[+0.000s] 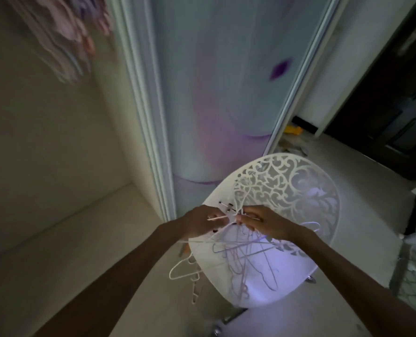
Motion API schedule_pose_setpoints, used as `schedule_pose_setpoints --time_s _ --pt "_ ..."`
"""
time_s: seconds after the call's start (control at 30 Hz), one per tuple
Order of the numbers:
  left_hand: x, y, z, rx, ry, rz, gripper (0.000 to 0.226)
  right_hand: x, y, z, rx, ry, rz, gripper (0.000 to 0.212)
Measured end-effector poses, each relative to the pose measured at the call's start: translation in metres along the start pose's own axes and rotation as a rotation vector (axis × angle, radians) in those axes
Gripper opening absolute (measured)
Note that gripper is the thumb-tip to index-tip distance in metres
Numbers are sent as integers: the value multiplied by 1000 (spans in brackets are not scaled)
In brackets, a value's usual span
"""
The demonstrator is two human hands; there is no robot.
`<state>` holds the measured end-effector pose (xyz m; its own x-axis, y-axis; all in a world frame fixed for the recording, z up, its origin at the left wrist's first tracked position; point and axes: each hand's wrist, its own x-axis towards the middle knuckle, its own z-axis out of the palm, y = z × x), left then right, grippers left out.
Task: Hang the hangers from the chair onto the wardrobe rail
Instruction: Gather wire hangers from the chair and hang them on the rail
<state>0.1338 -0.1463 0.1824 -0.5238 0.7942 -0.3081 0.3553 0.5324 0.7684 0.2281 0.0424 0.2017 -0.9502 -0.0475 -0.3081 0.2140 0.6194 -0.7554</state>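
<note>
A white chair (297, 190) with a cut-out floral back stands low in the middle. A tangle of thin white and lilac hangers (245, 254) lies on its seat, and one white hanger (185, 268) droops over the seat's left edge. My left hand (199, 221) and my right hand (265, 222) meet above the pile, both pinching the tops of hangers where the hooks come together. Several blurred pink and lilac hangers (63, 37) hang at the top left inside the wardrobe; the rail itself is out of sight.
The open beige wardrobe compartment (51, 166) fills the left, with its floor (63, 239) below. A sliding wardrobe door (226, 93) with a purple pattern stands behind the chair. A dark room door (396, 105) is at the right, with small clutter (292, 139) on the floor.
</note>
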Motion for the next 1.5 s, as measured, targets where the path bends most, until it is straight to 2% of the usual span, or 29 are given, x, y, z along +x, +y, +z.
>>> schedule_pose_setpoints --time_s 0.07,0.27,0.4,0.5,0.6,0.7,0.77,0.87,0.93,1.0,1.07,1.13,1.17,1.27,1.3,1.37,1.43,1.5 --pt "-46 -5 -18 -145 31 -44 25 1 -36 22 -2 -41 -58 24" --pt "-189 -21 -76 -176 203 -69 25 1 -152 88 -65 -151 -236 30" --pt "-266 -25 -114 -149 387 -47 24 13 -223 124 -59 -221 -318 29" --pt "-306 -37 -140 -157 442 -84 25 20 -263 147 -71 -239 -354 29" --pt "-332 -53 -166 -126 492 -147 25 30 -297 162 -73 -175 -431 29" --pt "-343 -63 -184 -160 545 -137 26 43 -322 172 -66 -188 -447 23" --pt "-347 -73 -183 -180 521 -200 23 54 -325 190 14 -294 -357 24" --pt "-342 -109 -165 -386 510 -277 28 75 -312 218 6 -367 -223 36" --pt "-337 -121 -160 -484 476 -348 23 87 -309 226 -11 -429 -157 36" --pt "-329 -127 -167 -496 324 -464 19 107 -309 225 -23 -504 -143 35" --pt "-328 -129 -180 -546 86 -518 36 121 -313 220 -41 -550 -181 36" --pt "-310 -139 -200 -591 7 -522 34 153 -318 208 -81 -617 -198 37" --pt "-304 -142 -207 -573 56 -513 31 166 -322 204 -111 -639 -192 39" --pt "-295 -160 -231 -602 417 -439 34 202 -334 195 -147 -609 -176 44" --pt "-296 -164 -239 -642 487 -403 31 213 -336 193 -156 -608 -181 43" --pt "-302 -162 -255 -654 479 -441 36 230 -342 188 -121 -672 -164 41" --pt "-303 -158 -270 -475 361 -582 59 238 -350 183 -103 -671 -179 41" --pt "-301 -153 -283 -313 261 -685 56 245 -356 182 -122 -617 -230 41"
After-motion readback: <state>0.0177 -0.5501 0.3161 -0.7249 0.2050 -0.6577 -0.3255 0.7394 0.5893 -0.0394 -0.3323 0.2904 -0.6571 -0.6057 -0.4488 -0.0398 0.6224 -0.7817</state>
